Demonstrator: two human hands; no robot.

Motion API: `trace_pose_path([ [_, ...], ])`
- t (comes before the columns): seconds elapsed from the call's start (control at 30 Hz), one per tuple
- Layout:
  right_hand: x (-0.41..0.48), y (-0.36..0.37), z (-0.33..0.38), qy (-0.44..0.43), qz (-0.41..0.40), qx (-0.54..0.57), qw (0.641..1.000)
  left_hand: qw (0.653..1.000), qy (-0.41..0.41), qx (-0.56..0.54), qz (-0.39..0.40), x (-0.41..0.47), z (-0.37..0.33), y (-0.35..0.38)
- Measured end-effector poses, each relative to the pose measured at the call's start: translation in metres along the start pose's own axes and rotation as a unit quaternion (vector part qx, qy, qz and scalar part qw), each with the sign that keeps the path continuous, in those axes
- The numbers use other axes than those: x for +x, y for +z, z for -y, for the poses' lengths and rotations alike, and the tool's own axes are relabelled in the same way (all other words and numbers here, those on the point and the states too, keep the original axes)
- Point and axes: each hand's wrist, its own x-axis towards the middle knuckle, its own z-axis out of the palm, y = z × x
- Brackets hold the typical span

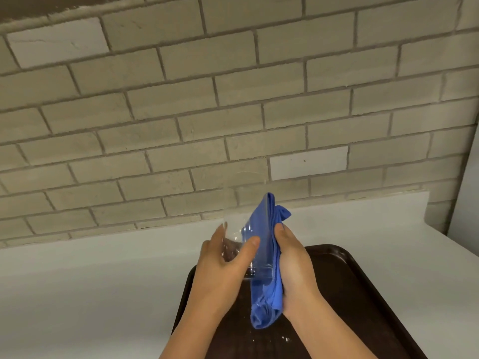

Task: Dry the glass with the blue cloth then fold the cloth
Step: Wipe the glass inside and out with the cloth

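A clear drinking glass is held up above the tray, tilted with its mouth toward the wall. My left hand grips its lower part, thumb across the front. The blue cloth is bunched against the right side of the glass and hangs down below it. My right hand presses the cloth to the glass, fingers wrapped behind the fabric. The glass is hard to make out against the bricks.
A dark brown tray with water droplets lies under my hands on a white counter. A grey brick wall rises behind the counter. A wall corner stands at the far right.
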Motion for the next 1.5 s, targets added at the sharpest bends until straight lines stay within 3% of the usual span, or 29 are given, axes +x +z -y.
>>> trace_pose_path([
  [0.13, -0.004, 0.006, 0.001, -0.027, 0.01, -0.029, 0.999, 0.998, 0.029, 0.013, -0.057, -0.009, -0.007, -0.005],
  [0.4, -0.019, 0.014, -0.012, -0.099, 0.024, -0.117, 0.988, 0.993, -0.003, 0.095, -0.063, -0.007, -0.019, -0.006],
  [0.5, -0.026, 0.016, -0.01, -0.125, 0.049, -0.137, 0.981, 0.995, -0.032, 0.08, -0.058, -0.005, -0.016, -0.009],
  [0.6, -0.036, 0.015, -0.005, -0.161, 0.086, -0.173, 0.968, 0.996, -0.077, -0.046, 0.001, -0.001, -0.009, -0.015],
  [0.7, -0.047, 0.014, -0.002, -0.21, 0.139, -0.202, 0.946, 0.974, -0.094, -0.184, 0.095, -0.003, -0.001, -0.017],
  [0.9, -0.028, 0.024, 0.009, -0.324, 0.179, -0.408, 0.835, 0.893, -0.09, -0.404, 0.178, -0.008, 0.009, -0.01],
  [1.03, -0.001, 0.036, 0.03, -0.291, 0.181, -0.361, 0.867, 0.861, -0.089, -0.457, 0.205, -0.004, 0.009, -0.008],
  [1.3, 0.005, 0.022, 0.016, -0.191, 0.142, -0.306, 0.922, 0.866, -0.103, -0.458, 0.174, 0.0, 0.022, 0.0],
  [1.4, -0.01, 0.015, 0.006, -0.205, 0.129, -0.299, 0.923, 0.861, -0.102, -0.463, 0.182, 0.002, 0.025, 0.001],
  [1.5, -0.024, 0.008, -0.006, -0.257, 0.146, -0.319, 0.901, 0.849, -0.113, -0.482, 0.188, 0.001, 0.027, 0.002],
])
